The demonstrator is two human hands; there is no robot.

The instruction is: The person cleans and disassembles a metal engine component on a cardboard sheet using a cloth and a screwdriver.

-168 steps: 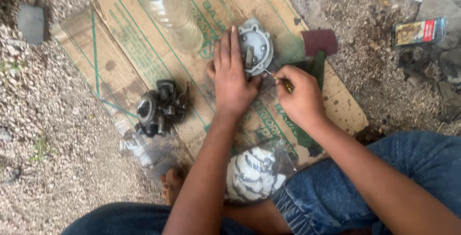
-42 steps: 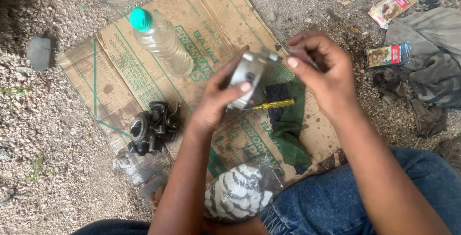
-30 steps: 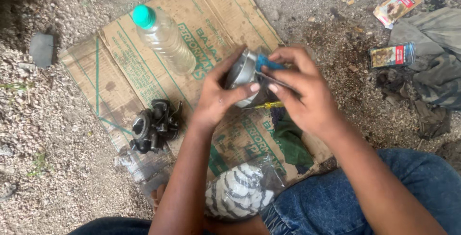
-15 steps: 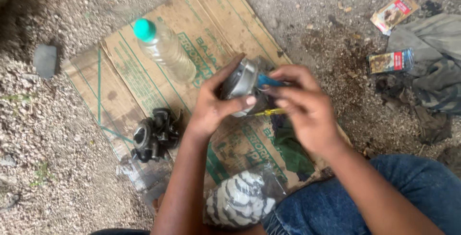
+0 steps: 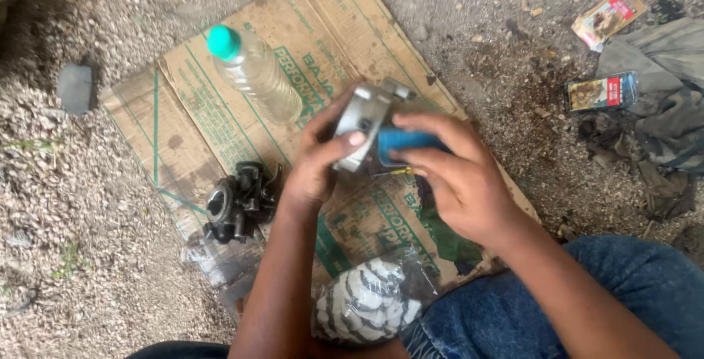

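- Since the earlier frames the metal part (image 5: 364, 128) has come up off the cardboard sheet (image 5: 220, 121) and now sits raised between both hands, and a blue tool (image 5: 405, 145) has taken the place of the yellow-handled screwdriver (image 5: 401, 172), which lies on the cardboard just under the hands.
- The left hand (image 5: 317, 165) grips the grey metal part from below, its fingers (image 5: 343, 141) clamped around the rim.
- The right hand (image 5: 458, 179) presses the blue tool against the part's face, fingers closed over the handle.
- A clear plastic bottle (image 5: 257, 77) with a teal cap lies on the cardboard, near the hands but apart from them.
- A black carburettor body (image 5: 238, 201) sits by the sheet's near-left edge, just beside the left forearm.
- Open cardboard lies between bottle and carburettor; gravel surrounds the sheet.
- A striped cloth in a plastic bag (image 5: 367, 300) rests near the knee.
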